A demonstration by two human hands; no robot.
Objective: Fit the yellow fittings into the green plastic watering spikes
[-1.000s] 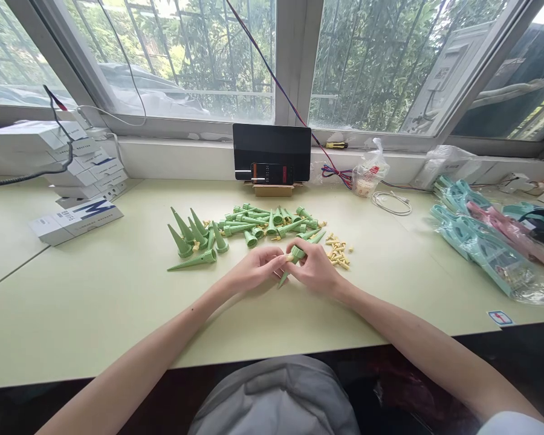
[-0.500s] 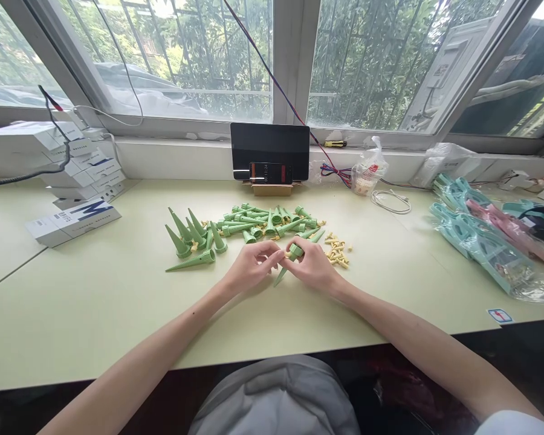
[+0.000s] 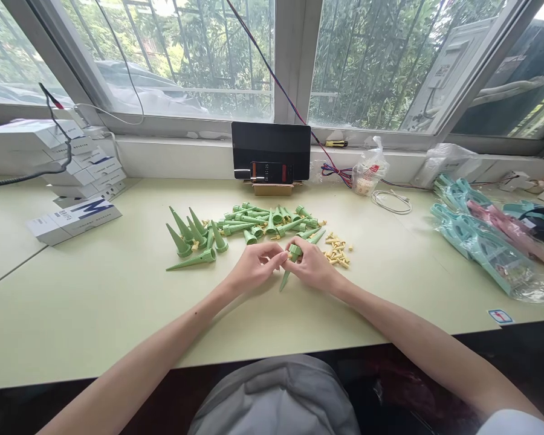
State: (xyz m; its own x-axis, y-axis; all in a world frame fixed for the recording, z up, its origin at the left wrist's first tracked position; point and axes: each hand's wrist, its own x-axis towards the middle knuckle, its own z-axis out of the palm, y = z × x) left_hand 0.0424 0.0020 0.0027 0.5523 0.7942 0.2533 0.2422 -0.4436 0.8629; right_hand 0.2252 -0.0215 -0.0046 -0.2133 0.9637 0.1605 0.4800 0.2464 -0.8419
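Note:
My right hand (image 3: 315, 266) is closed around a green plastic spike (image 3: 294, 249), its pointed end slanting down toward me. Pinched between my left hand's (image 3: 256, 266) thumb and forefinger is a small yellow valve piece (image 3: 289, 256), held against the side of the spike. My fingers partly hide where the two meet. Beyond my hands lies a heap of green spikes (image 3: 271, 223), some with yellow pieces on them. Several more spikes (image 3: 194, 232) stand upright to the left, with one lying down (image 3: 194, 260). Loose yellow pieces (image 3: 339, 251) are piled just right of my right hand.
A phone (image 3: 272, 173) leans on a dark tablet (image 3: 272, 142) at the back. White boxes (image 3: 79, 220) are at the left. Bagged teal items (image 3: 476, 241) lie at the right, with a white cable (image 3: 392, 202) and a wrapped cup (image 3: 367, 175) behind.
Both hands stay together over nearly the same spot. The tip of the held spike has swung slightly, and my left fingers have shifted a little on the yellow piece.

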